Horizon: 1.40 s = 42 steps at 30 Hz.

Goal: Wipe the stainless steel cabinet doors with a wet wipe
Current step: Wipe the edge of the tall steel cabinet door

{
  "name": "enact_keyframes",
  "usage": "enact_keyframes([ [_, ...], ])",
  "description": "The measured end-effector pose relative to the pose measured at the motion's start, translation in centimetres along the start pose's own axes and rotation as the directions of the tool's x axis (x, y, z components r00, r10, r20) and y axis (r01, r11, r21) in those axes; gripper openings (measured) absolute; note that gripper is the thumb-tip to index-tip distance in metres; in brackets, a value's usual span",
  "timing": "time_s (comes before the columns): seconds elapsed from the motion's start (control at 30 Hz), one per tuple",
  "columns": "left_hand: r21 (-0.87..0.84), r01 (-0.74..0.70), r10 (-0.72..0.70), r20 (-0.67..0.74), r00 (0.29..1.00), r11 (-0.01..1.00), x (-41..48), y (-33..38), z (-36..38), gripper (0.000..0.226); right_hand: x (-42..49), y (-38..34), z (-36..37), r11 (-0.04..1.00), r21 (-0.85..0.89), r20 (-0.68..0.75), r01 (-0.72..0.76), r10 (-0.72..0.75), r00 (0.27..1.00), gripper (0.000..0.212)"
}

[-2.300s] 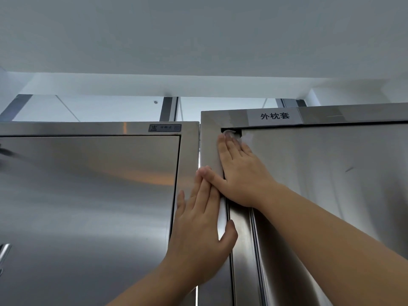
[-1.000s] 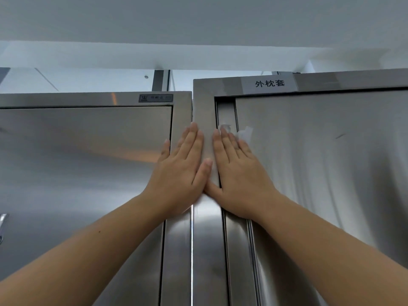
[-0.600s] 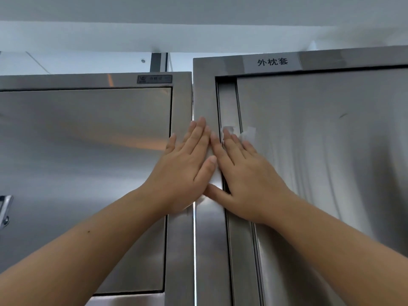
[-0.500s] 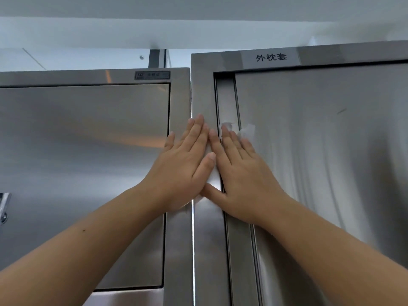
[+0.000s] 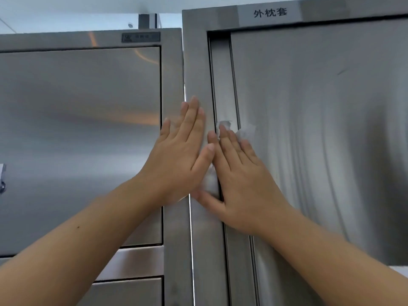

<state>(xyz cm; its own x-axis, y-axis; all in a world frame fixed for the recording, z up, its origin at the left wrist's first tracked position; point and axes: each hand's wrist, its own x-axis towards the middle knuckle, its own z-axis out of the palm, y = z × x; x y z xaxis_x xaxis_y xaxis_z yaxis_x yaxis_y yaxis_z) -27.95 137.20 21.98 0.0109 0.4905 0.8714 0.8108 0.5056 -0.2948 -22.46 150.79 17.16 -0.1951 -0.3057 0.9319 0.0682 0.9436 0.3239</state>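
Two stainless steel cabinets stand side by side. My right hand (image 5: 240, 180) lies flat on the left edge of the right cabinet door (image 5: 320, 129), fingers straight, pressing a white wet wipe (image 5: 246, 130) against the steel. Bits of the wipe show above my fingertips and beside my thumb. My left hand (image 5: 181, 155) lies flat with straight fingers across the frame strip between the left cabinet door (image 5: 84, 129) and the right cabinet, thumb touching my right index finger.
A white label with black characters (image 5: 269, 13) is stuck on the right cabinet's top rail. A small nameplate (image 5: 140, 37) sits on the left cabinet's rail. A latch (image 5: 2, 177) shows at the far left edge. Drawer fronts (image 5: 132, 290) lie below the left door.
Both hands, still flat and side by side, have slid down the cabinet fronts with the wipe under my right hand. My view has tilted lower, showing the drawer fronts.
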Motion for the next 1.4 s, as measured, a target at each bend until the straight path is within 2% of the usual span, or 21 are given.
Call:
enact_keyframes([
  [0.27, -0.079, -0.008, 0.01, 0.024, 1.0, 0.997, -2.4, 0.7, 1.0, 0.07, -2.9, -1.2, 0.1, 1.0, 0.003, 0.045, -0.023, 0.023, 0.999, 0.087],
  [0.77, -0.102, -0.032, 0.035, 0.029, 0.999, 0.994, -5.7, 1.6, 2.5, 0.069, -5.8, -2.4, 0.4, 0.998, 0.027, 0.085, -0.062, 0.059, 0.995, 0.088],
  [0.97, -0.1, -0.043, 0.043, 0.005, 0.999, 0.994, -6.4, 1.6, 3.0, 0.068, -7.1, -3.2, 0.5, 0.996, 0.038, 0.044, -0.081, 0.079, 0.996, 0.089],
  [1.4, -0.09, -0.063, 0.065, 0.022, 0.998, 0.994, -9.2, 2.5, 3.9, 0.07, -10.4, -4.5, 0.8, 0.996, 0.03, 0.062, -0.085, 0.083, 0.995, 0.088],
])
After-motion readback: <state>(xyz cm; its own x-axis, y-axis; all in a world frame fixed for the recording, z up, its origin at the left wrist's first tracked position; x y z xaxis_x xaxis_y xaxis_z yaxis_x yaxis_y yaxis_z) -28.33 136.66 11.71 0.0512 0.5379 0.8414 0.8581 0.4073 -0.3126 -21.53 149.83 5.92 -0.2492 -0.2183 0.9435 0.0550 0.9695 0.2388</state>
